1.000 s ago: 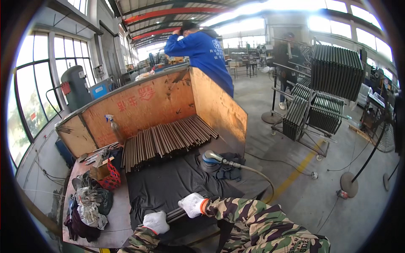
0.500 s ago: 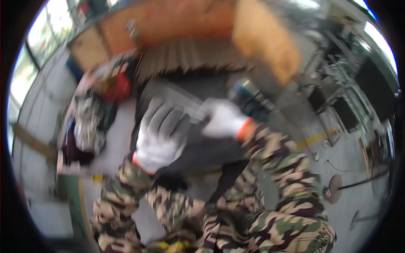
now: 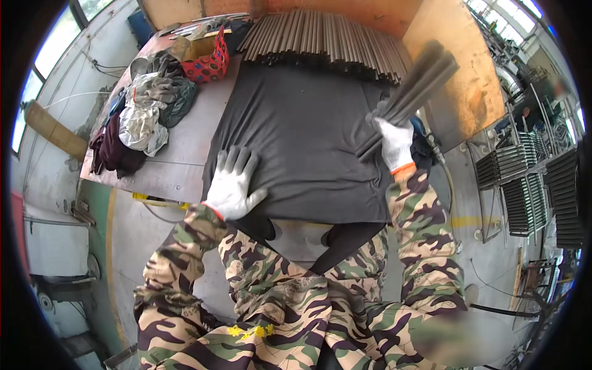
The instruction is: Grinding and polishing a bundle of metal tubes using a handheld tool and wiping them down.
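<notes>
My left hand (image 3: 232,187), in a white glove with grey-coated fingers, lies open on the black cloth (image 3: 302,135), fingers spread, near its front left corner. At the cloth's right side my right hand (image 3: 395,143), gloved the same way, is closed around a few dark grey tubes (image 3: 422,86). They tilt up and away to the right, their far ends smeared by motion. Beyond the cloth lies a wide row of brownish-grey tubes (image 3: 320,36), side by side, with their near ends toward me.
Left on the table (image 3: 176,151) are heaped gloves and rags (image 3: 145,114) and a red patterned box (image 3: 206,61). Orange-brown boards (image 3: 459,61) wall the back and right. A hose (image 3: 441,160) hangs beside the right edge; racks of dark bars (image 3: 524,203) stand farther right.
My hands were close together above the cloth, blurred. Now the left rests flat on it, and the right has moved away to the right with tubes in its grip. The view has shifted too.
</notes>
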A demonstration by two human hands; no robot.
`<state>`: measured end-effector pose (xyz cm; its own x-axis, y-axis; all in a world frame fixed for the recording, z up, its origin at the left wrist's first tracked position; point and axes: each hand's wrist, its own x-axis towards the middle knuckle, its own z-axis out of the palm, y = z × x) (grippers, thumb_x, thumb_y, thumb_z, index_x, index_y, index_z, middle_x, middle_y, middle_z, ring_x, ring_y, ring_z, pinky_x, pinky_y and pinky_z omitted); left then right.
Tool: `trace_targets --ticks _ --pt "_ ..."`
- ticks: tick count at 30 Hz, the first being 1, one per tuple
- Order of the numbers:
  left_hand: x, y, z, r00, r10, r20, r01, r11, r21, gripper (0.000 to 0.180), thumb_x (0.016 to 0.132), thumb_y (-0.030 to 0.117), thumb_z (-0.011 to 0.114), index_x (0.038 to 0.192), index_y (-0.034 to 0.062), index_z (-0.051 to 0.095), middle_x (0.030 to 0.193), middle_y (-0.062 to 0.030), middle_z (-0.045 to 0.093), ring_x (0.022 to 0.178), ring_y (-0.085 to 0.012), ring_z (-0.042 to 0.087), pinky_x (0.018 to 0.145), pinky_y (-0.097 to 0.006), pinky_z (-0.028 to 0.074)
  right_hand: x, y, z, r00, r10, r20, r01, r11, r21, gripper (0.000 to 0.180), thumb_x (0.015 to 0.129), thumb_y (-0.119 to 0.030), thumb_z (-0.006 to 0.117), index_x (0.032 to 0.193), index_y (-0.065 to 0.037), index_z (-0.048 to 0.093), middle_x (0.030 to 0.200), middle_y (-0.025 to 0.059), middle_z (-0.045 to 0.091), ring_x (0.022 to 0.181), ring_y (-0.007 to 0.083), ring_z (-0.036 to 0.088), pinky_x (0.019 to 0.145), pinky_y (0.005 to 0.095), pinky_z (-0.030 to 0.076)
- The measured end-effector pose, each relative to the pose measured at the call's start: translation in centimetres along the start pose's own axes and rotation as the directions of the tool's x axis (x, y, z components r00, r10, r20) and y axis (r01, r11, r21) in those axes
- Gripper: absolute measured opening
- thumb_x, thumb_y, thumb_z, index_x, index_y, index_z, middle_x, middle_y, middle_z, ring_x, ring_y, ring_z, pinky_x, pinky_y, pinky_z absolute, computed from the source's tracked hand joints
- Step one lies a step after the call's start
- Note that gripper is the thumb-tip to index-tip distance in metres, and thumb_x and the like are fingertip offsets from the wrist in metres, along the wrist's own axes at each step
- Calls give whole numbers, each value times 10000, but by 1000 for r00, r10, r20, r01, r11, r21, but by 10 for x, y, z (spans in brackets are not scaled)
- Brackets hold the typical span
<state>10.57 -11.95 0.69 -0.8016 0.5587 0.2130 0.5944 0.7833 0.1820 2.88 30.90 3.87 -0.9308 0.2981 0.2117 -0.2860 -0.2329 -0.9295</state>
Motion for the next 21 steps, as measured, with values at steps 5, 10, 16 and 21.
trace_targets --ticks 5,10,16,21 --pt "-22 -6 15 996 -90 -5 89 995 -53 980 973 641 680 1651 -31 461 1643 -344 477 1565 -582 376 1327 -697 210 -7 16 15 991 -114 -76 115 993 7 389 873 139 812 1222 -9 726 1086 69 771 946 194 766 866 379 670" --pt "36 45 -26 979 -203 18 182 835 -519 1084 867 352 868 1718 -38 321 1704 -340 412 1594 -498 418 1289 -539 410 -23 -33 64 1000 3 -15 0 984 178 392 858 121 817 1228 61 703 1063 126 769 946 236 785 879 386 683" --pt "96 74 -9 930 -362 -59 254 751 -610 852 861 199 789 1649 73 488 1448 -286 687 1353 -429 684 1141 -459 552 -43 -5 150 989 145 -16 -107 796 595 318 858 81 665 1169 19 643 945 128 668 882 335 746 860 491 641" --pt "78 15 -17 956 -278 90 292 933 -211 412 842 258 805 1188 53 716 1033 -240 783 980 -468 773 882 -557 619 -76 66 168 797 604 15 -410 522 748 243 929 54 595 1129 -78 631 1066 102 677 1085 341 719 1020 515 600"
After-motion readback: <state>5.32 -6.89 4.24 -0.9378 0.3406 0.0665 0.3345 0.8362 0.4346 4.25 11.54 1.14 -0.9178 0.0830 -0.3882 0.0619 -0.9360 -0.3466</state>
